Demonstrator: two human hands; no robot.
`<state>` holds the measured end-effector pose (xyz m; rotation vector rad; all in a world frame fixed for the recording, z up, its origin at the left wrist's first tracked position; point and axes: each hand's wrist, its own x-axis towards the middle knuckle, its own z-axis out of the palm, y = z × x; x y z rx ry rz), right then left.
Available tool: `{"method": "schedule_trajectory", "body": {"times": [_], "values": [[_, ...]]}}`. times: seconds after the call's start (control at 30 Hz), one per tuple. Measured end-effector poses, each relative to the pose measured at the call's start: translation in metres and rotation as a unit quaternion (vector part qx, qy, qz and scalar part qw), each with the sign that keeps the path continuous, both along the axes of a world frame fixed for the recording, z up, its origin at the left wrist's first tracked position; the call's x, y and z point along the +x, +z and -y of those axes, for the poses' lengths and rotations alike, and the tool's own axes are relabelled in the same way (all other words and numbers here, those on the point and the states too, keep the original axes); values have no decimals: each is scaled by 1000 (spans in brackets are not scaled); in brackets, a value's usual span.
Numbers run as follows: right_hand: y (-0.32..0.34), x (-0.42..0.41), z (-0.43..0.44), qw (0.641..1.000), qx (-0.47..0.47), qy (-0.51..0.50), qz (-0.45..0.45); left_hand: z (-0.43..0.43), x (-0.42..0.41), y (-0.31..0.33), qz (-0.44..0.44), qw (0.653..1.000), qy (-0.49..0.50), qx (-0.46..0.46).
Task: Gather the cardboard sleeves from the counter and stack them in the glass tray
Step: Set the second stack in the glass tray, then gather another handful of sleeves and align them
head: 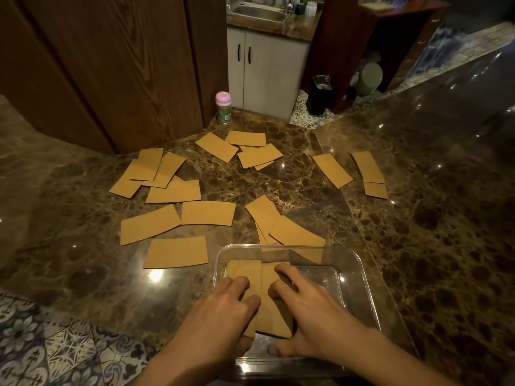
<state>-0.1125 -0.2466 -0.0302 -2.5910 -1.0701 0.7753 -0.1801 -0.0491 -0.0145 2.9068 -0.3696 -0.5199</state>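
A clear glass tray [359,277] sits at the near edge of the marble counter. Inside it lie brown cardboard sleeves [271,310] in a small pile on the left side. My left hand [223,310] and my right hand [303,313] both rest in the tray, fingers spread and curled around the pile's sides. Several more flat cardboard sleeves [207,213] are scattered over the counter beyond the tray, some overlapping. One pair [295,232] lies just behind the tray's far rim.
A small bottle with a pink cap [223,107] stands at the back of the counter beside a wooden cabinet [111,73]. The dark marble counter [432,218] stretches to the right. Patterned floor tiles [41,344] show at the lower left.
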Motion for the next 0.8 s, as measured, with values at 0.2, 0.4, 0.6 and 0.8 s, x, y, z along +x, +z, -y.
{"method": "schedule_trajectory", "body": {"times": [0.2, 0.4, 0.6, 0.8], "values": [[0, -1, 6, 999, 19, -26, -8, 1, 6, 5, -13, 999, 6, 33], [14, 1, -3, 999, -17, -32, -8, -7, 5, 2, -7, 999, -23, 39], [60, 38, -9, 997, 28, -55, -39, -40, 8, 30, 153, 965, 66, -203], [71, 114, -10, 948, 203, -244, 12, -140, 50, 18, 35, 982, 146, -116]]}}
